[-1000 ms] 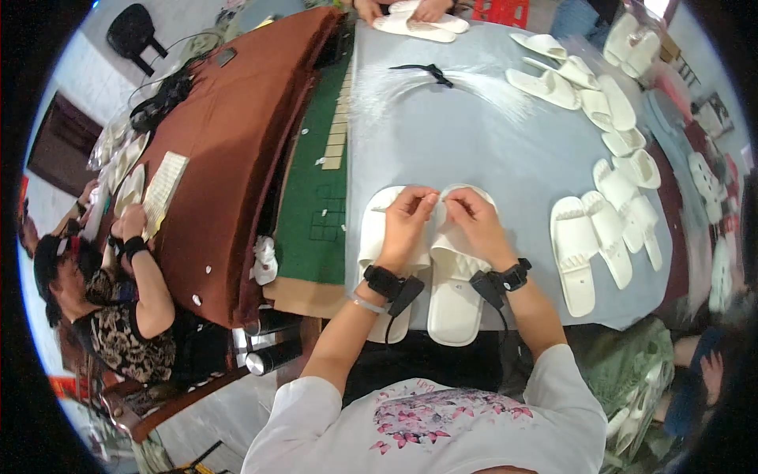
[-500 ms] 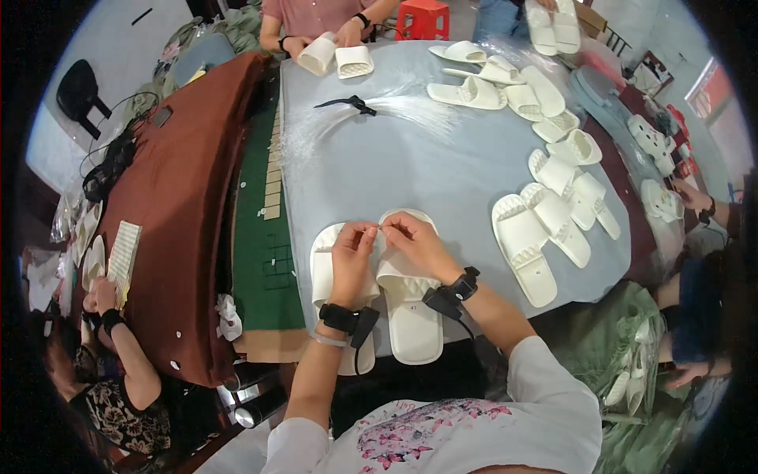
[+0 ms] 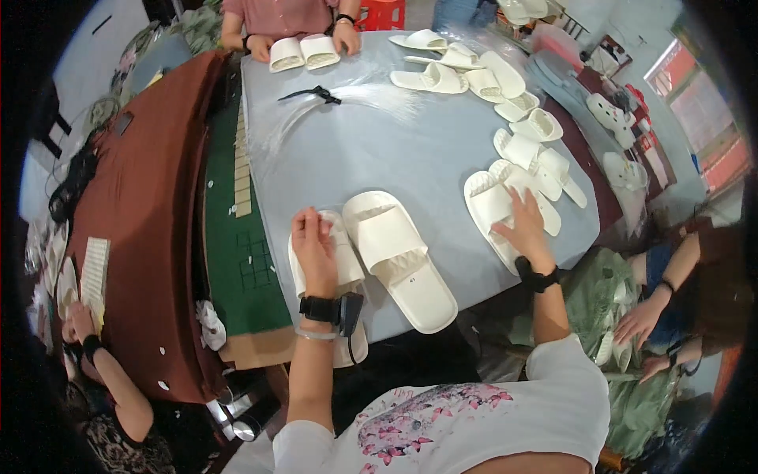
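Two cream slide slippers lie in front of me at the table's near edge. My left hand (image 3: 314, 257) is over the left slipper (image 3: 350, 259) and partly hides it; its fingers are curled, and what they may hold I cannot make out. Beside it lies the right slipper (image 3: 414, 291), turned at a slant, with no hand on it. Over to the right, my right hand (image 3: 527, 235) has its fingers spread above another cream slipper (image 3: 485, 201). Whether it touches that slipper is unclear.
More cream slippers (image 3: 505, 71) run along the table's right side. A bundle of clear plastic strands (image 3: 363, 99) with a black tie lies farther back. Across the table (image 3: 339, 158), a person's hands (image 3: 260, 49) are at two slippers (image 3: 304, 54). Other people work left and right.
My hands have parted from over the pair; the right one has swung to the slippers at the right and opened. The right slipper of the pair now lies more slanted. The view has shifted.
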Available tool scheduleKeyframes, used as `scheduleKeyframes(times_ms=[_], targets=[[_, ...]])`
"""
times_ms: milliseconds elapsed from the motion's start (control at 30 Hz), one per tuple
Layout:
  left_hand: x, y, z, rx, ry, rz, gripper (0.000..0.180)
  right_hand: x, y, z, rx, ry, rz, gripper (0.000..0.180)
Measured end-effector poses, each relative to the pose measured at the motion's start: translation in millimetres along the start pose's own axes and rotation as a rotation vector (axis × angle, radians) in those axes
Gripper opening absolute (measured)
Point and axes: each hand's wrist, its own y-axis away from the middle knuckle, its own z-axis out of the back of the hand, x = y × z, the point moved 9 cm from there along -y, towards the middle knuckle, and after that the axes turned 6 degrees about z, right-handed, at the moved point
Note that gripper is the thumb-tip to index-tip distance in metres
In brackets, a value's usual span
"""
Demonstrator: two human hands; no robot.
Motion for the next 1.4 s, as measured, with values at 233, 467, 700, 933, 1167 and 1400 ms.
scheduleKeyframes(times_ms=[233,467,700,933,1167,1400], targets=[[6,-2,-16,0.183,-0.092,0.006,0.008,-109,-35,-37,-0.173,-0.026,-0.174,0.071],[14,-2,-18,0.125,-0.070,0.035,0.009,-191,-71,-4,-0.554,-0.208,-0.082,0.039],[8,5,-27,0.195,-0.237,0.030,0.010,-264,-61,32,-0.388,-0.531,-0.226,0.029],[0,23,-42,0.424,-0.657,0.017,0.011,31,-69,38,0.016,-0.468,0.371,0.036],[-1,-6,-3,0.159,0.224,0.031,0.015,261,-34,26,0.047,-0.861,0.850,0.031],[0,-2,2,0.034,0.141,0.042,0.018,311,-50,-23,0.232,-1.023,0.649,0.021]])
